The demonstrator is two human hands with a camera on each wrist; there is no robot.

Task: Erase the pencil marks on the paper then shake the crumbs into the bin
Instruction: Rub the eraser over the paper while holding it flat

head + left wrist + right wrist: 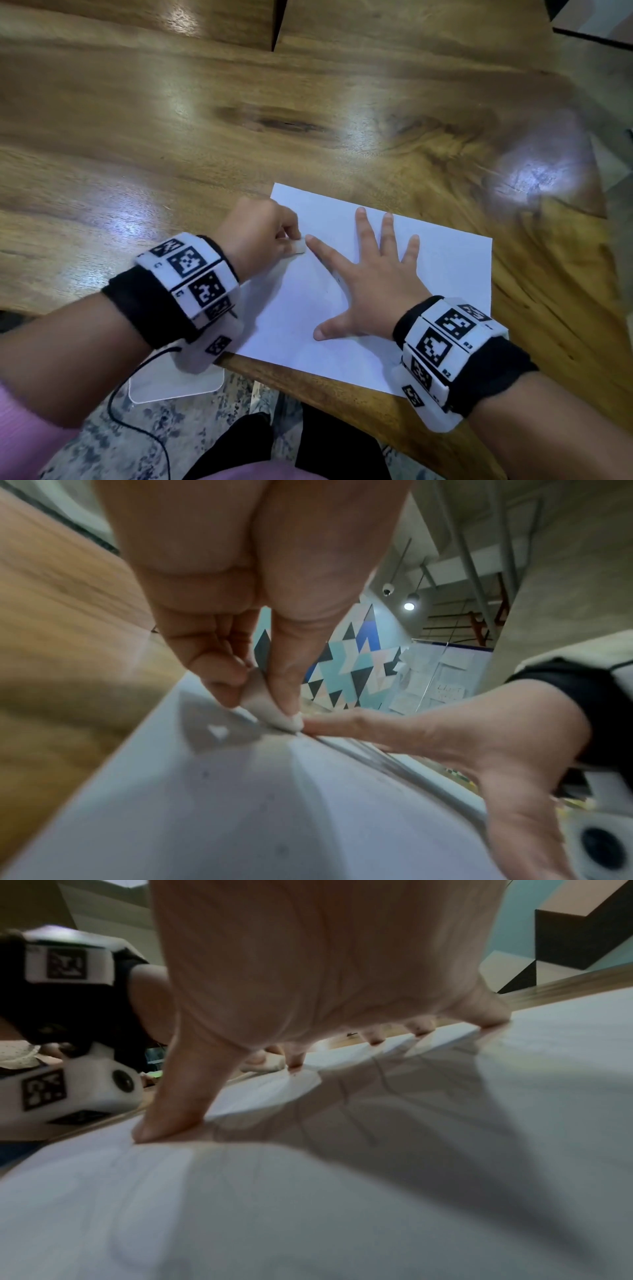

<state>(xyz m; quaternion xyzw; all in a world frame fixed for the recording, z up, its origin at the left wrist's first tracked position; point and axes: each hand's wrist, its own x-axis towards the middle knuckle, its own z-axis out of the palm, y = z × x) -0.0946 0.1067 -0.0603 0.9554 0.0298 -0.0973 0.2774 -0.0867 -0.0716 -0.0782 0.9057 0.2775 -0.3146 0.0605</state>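
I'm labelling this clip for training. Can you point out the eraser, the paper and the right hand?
eraser (274,712): left wrist view, its white side below the pinching fingers.
paper (445,274): head view, bare area right of the fingers.
right hand (373,287): head view, back of the hand.

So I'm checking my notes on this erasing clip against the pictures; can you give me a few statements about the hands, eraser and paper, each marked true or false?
1. The left hand pinches a white eraser against the paper. True.
2. The right hand is curled into a fist beside the paper. False: it lies flat on the sheet, fingers spread.
3. The eraser sits close to the tip of the right hand's index finger. True.
4. The paper is lifted off the wooden table. False: it lies flat on the table, near its front edge.
5. The right hand holds a pencil. False: it holds nothing and only presses the sheet.
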